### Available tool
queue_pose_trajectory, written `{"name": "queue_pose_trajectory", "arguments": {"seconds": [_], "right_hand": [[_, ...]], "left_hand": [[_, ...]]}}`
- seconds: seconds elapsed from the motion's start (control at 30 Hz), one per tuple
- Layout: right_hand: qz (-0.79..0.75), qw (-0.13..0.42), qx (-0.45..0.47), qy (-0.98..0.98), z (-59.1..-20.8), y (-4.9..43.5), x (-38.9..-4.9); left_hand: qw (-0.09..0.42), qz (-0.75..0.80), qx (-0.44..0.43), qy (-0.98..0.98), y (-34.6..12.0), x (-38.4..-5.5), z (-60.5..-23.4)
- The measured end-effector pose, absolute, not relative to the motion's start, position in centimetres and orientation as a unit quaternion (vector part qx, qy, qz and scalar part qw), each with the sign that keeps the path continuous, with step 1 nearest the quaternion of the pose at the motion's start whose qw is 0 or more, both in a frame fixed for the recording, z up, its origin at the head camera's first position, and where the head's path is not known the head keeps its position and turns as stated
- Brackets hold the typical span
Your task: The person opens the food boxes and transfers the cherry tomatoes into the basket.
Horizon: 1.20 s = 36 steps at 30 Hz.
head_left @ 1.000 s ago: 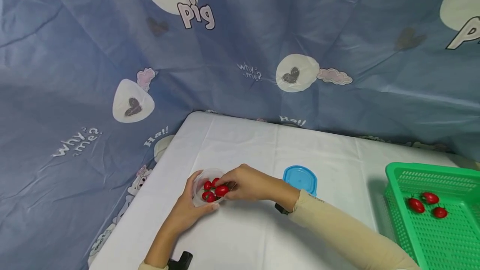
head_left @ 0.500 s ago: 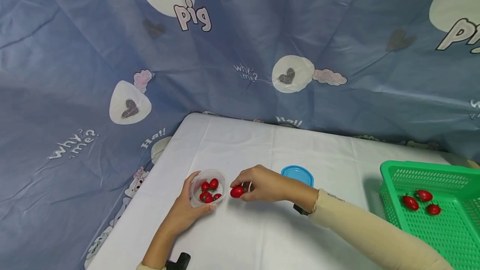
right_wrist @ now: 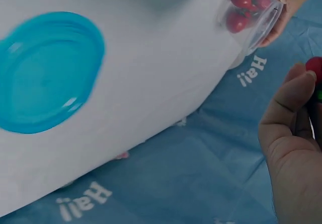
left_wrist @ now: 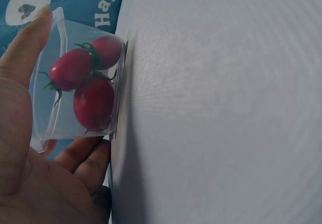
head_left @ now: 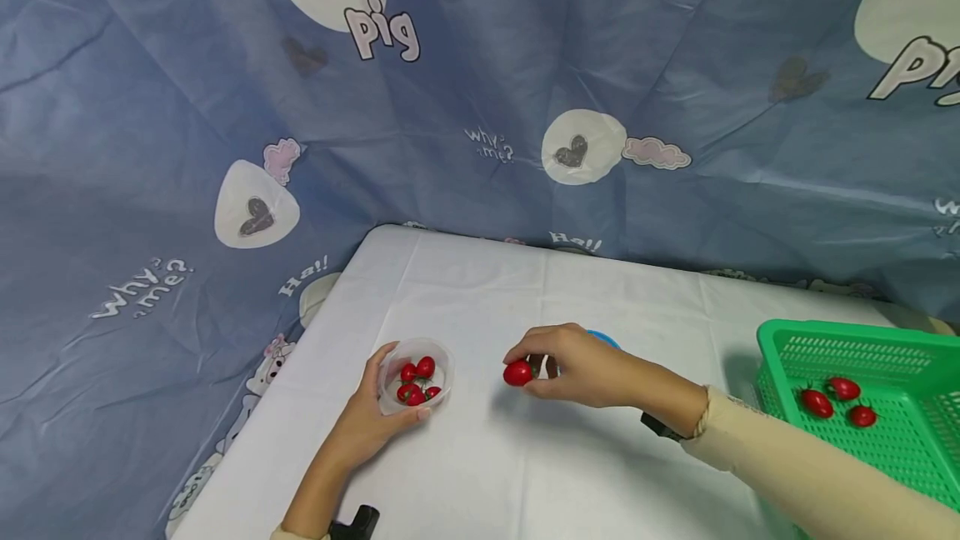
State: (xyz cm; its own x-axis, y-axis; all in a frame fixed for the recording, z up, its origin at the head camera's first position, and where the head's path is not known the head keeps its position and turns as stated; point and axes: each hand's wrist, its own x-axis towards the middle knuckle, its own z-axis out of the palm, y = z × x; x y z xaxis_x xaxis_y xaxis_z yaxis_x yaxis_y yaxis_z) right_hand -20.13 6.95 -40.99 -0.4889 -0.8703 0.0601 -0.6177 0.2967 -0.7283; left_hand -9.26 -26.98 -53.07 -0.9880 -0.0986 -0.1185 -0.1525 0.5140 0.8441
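Observation:
My left hand (head_left: pixel 367 419) grips a small clear plastic container (head_left: pixel 444 361) standing on the white table, thumb and fingers round its sides. Inside lie several red cherry tomatoes (head_left: pixel 426 367) with green stems, seen through the wall in the left wrist view. To the right, my right hand (head_left: pixel 581 367) pinches one cherry tomato (head_left: pixel 517 372) between thumb and fingertips, held above the table and apart from the container. That tomato is partly cut off at the edge of the right wrist view.
A blue lid (right_wrist: pixel 50 73) lies on the white table (head_left: pixel 465 298), mostly behind the right hand in the head view. At the right stands a green basket (head_left: pixel 855 333) with three cherry tomatoes (head_left: pixel 816 403) in it. A printed blue curtain (head_left: pixel 450 65) hangs behind.
My right hand has lifted a cherry tomato out of the container and carried it to the right. My left hand keeps its grip on the container. The head view has shifted slightly.

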Motion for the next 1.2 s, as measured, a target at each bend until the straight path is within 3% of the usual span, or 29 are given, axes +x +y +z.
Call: {"name": "queue_pose_trajectory", "arguments": {"seconds": [0.77,1.2], "right_hand": [[-0.438,0.105,-0.277,0.849,-40.8,20.9,-17.8],[-0.417,0.049,-0.223,0.880,-39.1,27.3,-16.7]], "left_hand": [[0.040,0.475,-0.088,0.875,-27.0,-9.1,-53.1],[0.045,0.479,-0.079,0.873,-26.9,-9.4,-53.0]]}}
